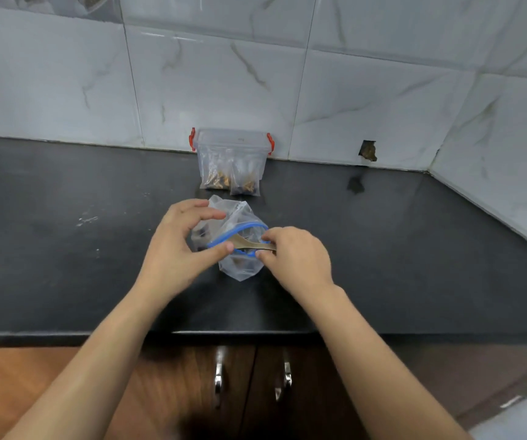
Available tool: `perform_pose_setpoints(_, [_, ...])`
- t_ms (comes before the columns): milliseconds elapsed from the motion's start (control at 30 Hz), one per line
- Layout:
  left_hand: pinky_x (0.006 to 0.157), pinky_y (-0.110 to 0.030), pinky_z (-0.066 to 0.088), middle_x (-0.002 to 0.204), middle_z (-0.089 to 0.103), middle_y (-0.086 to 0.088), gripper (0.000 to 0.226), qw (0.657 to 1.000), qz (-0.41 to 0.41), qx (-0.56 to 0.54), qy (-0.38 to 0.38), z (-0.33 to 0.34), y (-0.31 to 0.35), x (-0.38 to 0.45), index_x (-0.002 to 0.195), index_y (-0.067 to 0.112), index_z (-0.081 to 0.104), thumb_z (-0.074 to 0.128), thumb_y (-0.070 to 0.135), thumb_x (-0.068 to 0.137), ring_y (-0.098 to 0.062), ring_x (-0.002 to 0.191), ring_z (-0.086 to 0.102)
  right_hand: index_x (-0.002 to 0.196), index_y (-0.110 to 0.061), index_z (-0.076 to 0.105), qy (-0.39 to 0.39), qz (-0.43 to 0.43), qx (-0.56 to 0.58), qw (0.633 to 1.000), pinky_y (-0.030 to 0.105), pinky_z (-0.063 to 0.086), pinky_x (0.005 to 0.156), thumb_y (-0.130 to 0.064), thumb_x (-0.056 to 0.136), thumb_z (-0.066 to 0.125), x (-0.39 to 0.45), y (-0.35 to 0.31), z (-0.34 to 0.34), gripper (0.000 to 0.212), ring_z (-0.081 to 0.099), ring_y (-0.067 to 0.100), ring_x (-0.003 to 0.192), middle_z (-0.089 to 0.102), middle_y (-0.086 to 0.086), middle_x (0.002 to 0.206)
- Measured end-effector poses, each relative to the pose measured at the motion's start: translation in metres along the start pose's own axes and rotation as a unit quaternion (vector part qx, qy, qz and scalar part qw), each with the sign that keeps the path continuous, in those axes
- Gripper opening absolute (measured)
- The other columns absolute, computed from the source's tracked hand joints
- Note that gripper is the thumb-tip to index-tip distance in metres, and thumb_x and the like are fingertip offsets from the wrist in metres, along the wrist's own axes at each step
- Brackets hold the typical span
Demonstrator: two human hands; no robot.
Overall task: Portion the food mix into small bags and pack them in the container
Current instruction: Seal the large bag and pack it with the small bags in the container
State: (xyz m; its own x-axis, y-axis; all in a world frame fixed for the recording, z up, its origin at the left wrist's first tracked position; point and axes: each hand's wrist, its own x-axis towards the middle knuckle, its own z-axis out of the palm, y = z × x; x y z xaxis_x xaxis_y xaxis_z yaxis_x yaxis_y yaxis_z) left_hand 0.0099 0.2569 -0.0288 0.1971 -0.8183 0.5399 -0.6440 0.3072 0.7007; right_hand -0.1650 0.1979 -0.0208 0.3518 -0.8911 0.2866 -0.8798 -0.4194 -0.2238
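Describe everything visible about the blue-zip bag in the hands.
The blue-zip bag is clear, thin, crumpled plastic with a blue zip rim, held open above the black counter. The left hand pinches the rim's near-left side; the right hand holds a spoon that reaches into the mouth. Dark food bits show dimly through the plastic.

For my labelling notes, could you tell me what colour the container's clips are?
Red clips on the clear container, seen in the head view.

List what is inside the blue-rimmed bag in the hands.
Inside the blue-rimmed bag, a spoon held by the right hand reaches in. Dark food bits show through the plastic; the left hand covers part.
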Motion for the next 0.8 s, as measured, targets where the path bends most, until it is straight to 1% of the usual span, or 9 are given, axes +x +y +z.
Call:
perform_pose_setpoints(67, [0.086,0.006,0.024,0.129,0.046,0.010,0.045,0.999,-0.013,0.034,-0.016,0.002,-0.001,-0.002,0.104,0.040,0.063,0.082,0.034,0.064,0.004,0.115,0.044,0.111,-0.021,0.065,-0.003,-0.001,0.001,1.000,0.034,0.050,0.077,-0.024,0.089,0.057,0.001,-0.001,0.006,0.024,0.061,0.024,0.097,0.069,0.000,0.106])
perform_pose_setpoints(133, [0.085,0.003,0.025,0.133,0.043,0.009,0.049,0.997,-0.024,0.065,-0.017,0.003,-0.001,-0.004,0.111,0.031,0.065,0.083,0.021,0.067,0.002,0.116,0.038,0.112,-0.023,0.068,0.012,0.003,0.036,0.999,0.033,0.050,0.081,-0.015,0.088,0.057,0.000,0.001,0.004,0.027,0.062,0.023,0.098,0.071,-0.001,0.107])
perform_pose_setpoints(267, [0.095,-0.020,0.030,0.134,0.042,0.010,0.051,0.996,-0.041,0.078,-0.002,0.002,-0.001,-0.004,0.116,0.027,0.065,0.083,0.024,0.069,0.001,0.119,0.035,0.108,-0.027,0.072,0.095,-0.013,0.135,0.986,0.024,0.046,0.084,-0.014,0.086,0.063,-0.005,0.008,-0.006,0.027,0.065,0.014,0.096,0.072,-0.009,0.104])
perform_pose_setpoints(400, [0.098,-0.022,0.030,0.135,0.044,0.006,0.047,0.995,-0.058,0.073,0.035,0.005,-0.003,-0.004,0.113,0.021,0.068,0.083,0.025,0.069,-0.007,0.124,0.039,0.085,-0.022,0.075,0.191,-0.113,0.027,0.975,0.031,0.053,0.058,-0.006,0.074,0.069,-0.007,0.012,0.004,0.020,0.065,0.024,0.071,0.069,-0.002,0.077])
perform_pose_setpoints(500, [0.101,-0.030,0.034,0.136,0.045,0.002,0.036,0.992,-0.068,0.091,0.059,0.006,-0.007,-0.003,0.106,0.019,0.071,0.080,0.027,0.072,-0.016,0.126,0.041,0.080,-0.021,0.070,0.232,-0.079,0.062,0.967,0.024,0.046,0.055,-0.007,0.076,0.068,-0.010,0.016,0.004,0.015,0.062,0.015,0.063,0.067,-0.008,0.071])
perform_pose_setpoints(567, [0.097,-0.029,0.035,0.134,0.048,0.001,0.026,0.990,-0.065,0.101,0.080,0.006,-0.009,-0.003,0.100,0.017,0.073,0.077,0.026,0.076,-0.017,0.124,0.043,0.078,-0.024,0.064,0.183,0.014,0.209,0.960,0.021,0.041,0.059,-0.009,0.082,0.065,-0.008,0.020,-0.001,0.015,0.057,0.009,0.064,0.062,-0.010,0.068])
perform_pose_setpoints(667, [0.091,-0.023,0.033,0.129,0.051,0.001,0.015,0.988,-0.079,0.070,0.113,0.005,-0.011,0.003,0.094,0.015,0.073,0.072,0.022,0.081,-0.007,0.114,0.045,0.087,-0.026,0.061,0.070,0.114,0.468,0.874,0.021,0.040,0.069,-0.005,0.085,0.060,-0.003,0.025,-0.008,0.020,0.055,0.006,0.073,0.057,-0.009,0.073])
perform_pose_setpoints(733, [0.093,-0.028,0.040,0.125,0.052,0.004,0.010,0.987,-0.103,0.010,0.126,0.005,-0.011,0.007,0.091,0.018,0.073,0.070,0.023,0.083,-0.006,0.111,0.048,0.104,-0.023,0.062,0.018,0.143,0.507,0.850,0.021,0.039,0.071,-0.004,0.085,0.057,0.003,0.024,-0.007,0.027,0.056,0.003,0.080,0.059,-0.010,0.084])
perform_pose_setpoints(800, [0.095,-0.038,0.046,0.119,0.054,0.005,0.003,0.981,-0.122,-0.050,0.141,0.005,-0.010,0.012,0.084,0.024,0.072,0.069,0.024,0.085,-0.012,0.111,0.054,0.111,-0.019,0.064,0.003,0.139,0.507,0.851,0.019,0.042,0.074,-0.011,0.083,0.062,0.008,0.020,-0.003,0.029,0.059,0.003,0.088,0.065,-0.009,0.099])
